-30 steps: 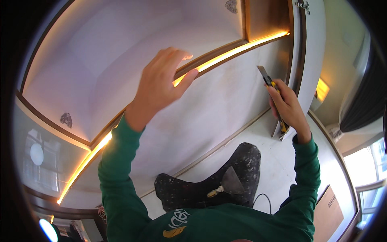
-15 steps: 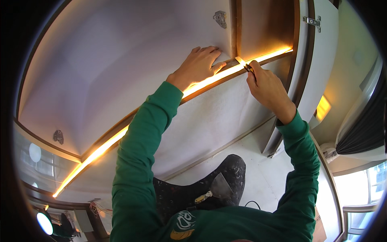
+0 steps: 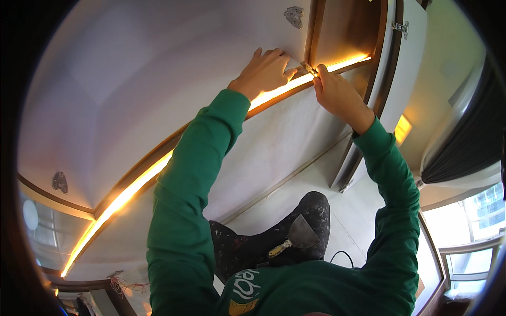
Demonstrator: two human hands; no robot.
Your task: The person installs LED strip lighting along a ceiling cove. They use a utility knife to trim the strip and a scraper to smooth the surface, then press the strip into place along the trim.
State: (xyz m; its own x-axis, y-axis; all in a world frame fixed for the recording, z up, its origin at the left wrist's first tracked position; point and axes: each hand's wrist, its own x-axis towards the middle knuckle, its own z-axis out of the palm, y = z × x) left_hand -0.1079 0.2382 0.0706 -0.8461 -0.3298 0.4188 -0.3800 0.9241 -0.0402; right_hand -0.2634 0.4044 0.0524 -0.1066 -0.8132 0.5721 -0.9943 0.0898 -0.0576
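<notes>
My right hand [image 3: 339, 97] grips a slim black and yellow utility knife [image 3: 312, 70]. The tool's tip meets the brown edge of the cabinet, where an upright brown divider [image 3: 314, 37] comes down. Just left of it, my left hand [image 3: 266, 73] lies with fingers spread against the white panel [image 3: 174, 63], its thumb towards the knife. A glowing warm LED strip [image 3: 126, 195] runs along the brown edging under both hands; my left forearm hides part of it. On my dark, paint-spotted trousers rests a putty knife [image 3: 304, 233] with a wide metal blade.
At right stands an open white cabinet door [image 3: 406, 63] with a metal hinge [image 3: 400, 27]. Hinge plates [image 3: 294, 17] are fixed to the white panel. Loose thin wires [image 3: 126, 286] hang at lower left. A dark, gathered curtain [image 3: 464, 142] hangs at far right.
My right hand and the utility knife have moved slightly up and left, nearer my left hand. The whole view has shifted a little; my left hand stays spread on the panel.
</notes>
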